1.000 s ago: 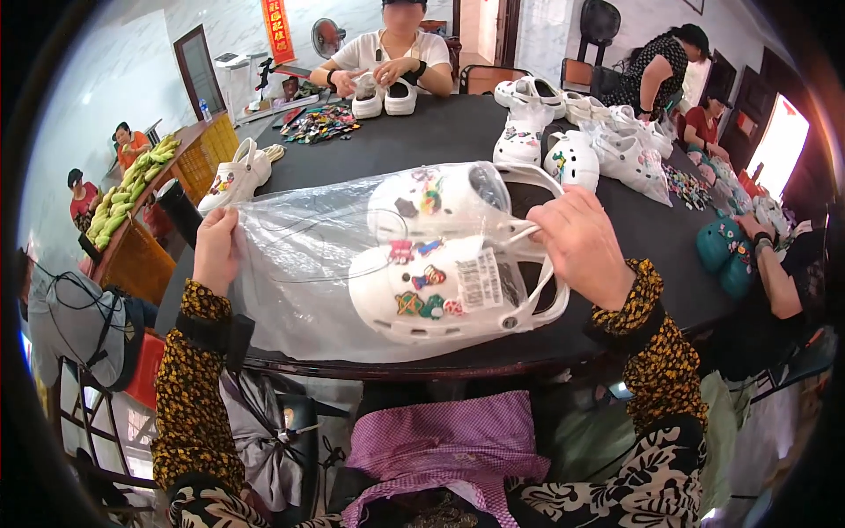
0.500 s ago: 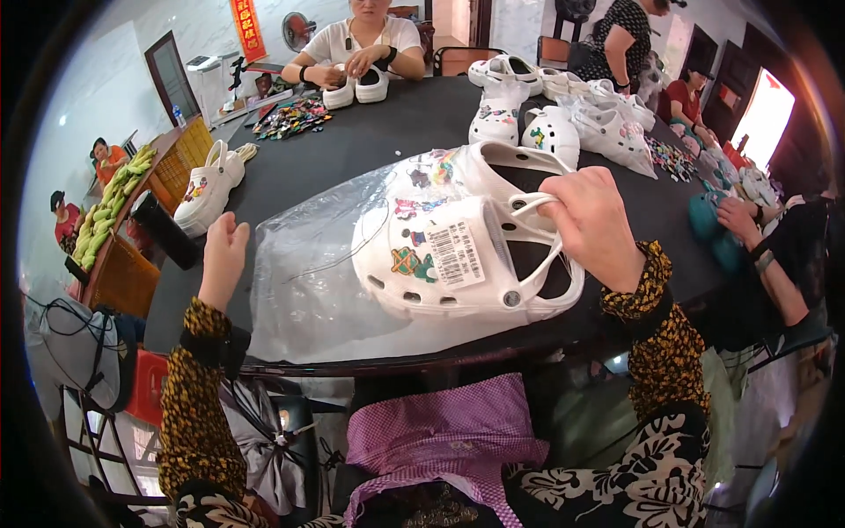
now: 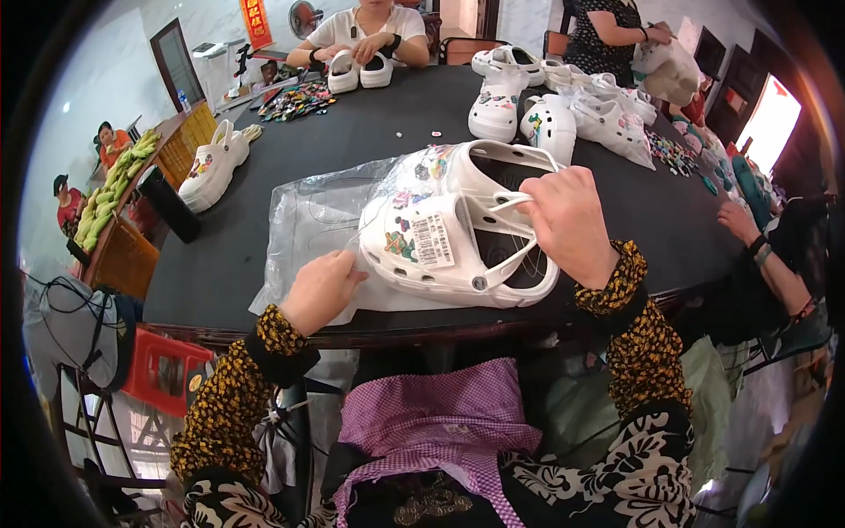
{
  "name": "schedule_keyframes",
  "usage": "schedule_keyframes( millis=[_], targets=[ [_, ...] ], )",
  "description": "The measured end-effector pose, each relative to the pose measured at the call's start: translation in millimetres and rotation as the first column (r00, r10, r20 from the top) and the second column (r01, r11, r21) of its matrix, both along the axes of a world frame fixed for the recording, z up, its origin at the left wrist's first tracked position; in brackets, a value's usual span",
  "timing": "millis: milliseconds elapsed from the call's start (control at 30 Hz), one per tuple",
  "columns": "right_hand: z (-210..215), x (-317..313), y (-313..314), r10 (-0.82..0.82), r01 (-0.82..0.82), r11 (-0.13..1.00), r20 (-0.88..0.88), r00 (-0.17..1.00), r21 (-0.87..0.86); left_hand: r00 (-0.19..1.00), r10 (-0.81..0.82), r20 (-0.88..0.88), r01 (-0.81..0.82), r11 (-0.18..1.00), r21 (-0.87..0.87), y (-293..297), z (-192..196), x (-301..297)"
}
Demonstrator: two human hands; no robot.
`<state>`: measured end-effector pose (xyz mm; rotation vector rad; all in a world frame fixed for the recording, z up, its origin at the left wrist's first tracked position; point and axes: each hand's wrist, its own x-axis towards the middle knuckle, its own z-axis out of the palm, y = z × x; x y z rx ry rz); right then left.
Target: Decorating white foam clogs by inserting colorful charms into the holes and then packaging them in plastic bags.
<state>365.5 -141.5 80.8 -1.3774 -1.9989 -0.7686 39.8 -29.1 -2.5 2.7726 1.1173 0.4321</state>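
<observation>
Holding two white clogs by their straps with closed right hand, open left hand flat on clear plastic bag, near front edge of black table

Bright, even daylight w/ soft shadows only. Strongest light src: blown-out window at right, overexposed to orange-white. Black tabletop shows faint sheen, no hard glare; clear plastic bag catches pale reflections. White clogs near clipping but detail holds. Centre sharp; slight softness toward rim. Heavy fisheye bend at edges, dark vignette ring all round, corners black. Under-table area dimmer.
</observation>
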Motion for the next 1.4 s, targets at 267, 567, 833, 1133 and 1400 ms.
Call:
schedule_keyframes(
  millis=[267,567,833,1133,1400],
  targets=[
    [-11,55,-10,-0.024,0.025,0.999,-0.029,0.999,0.031,0.978,0.209,0.004,-0.202,0.942,0.268,33,22,-47],
    [-27,74,-7,0.072,-0.061,0.995,-0.138,0.988,0.080,0.963,0.266,0.047,-0.270,0.955,0.124,41,23,-37],
    [-33,86,-4,0.078,-0.055,0.991,-0.186,0.979,0.123,0.960,-0.069,0.270,-0.006,0.964,0.267,18,41,23],
    [-21,83,-4,0.072,-0.044,0.983,-0.151,0.986,0.180,0.998,0.017,-0.065,-0.007,0.988,0.155,47,23,30],
    [-7,62,2,0.088,-0.025,0.967,-0.239,0.967,0.253,0.989,-0.150,0.012,0.147,0.978,0.147,46,15,40]
  ],
)
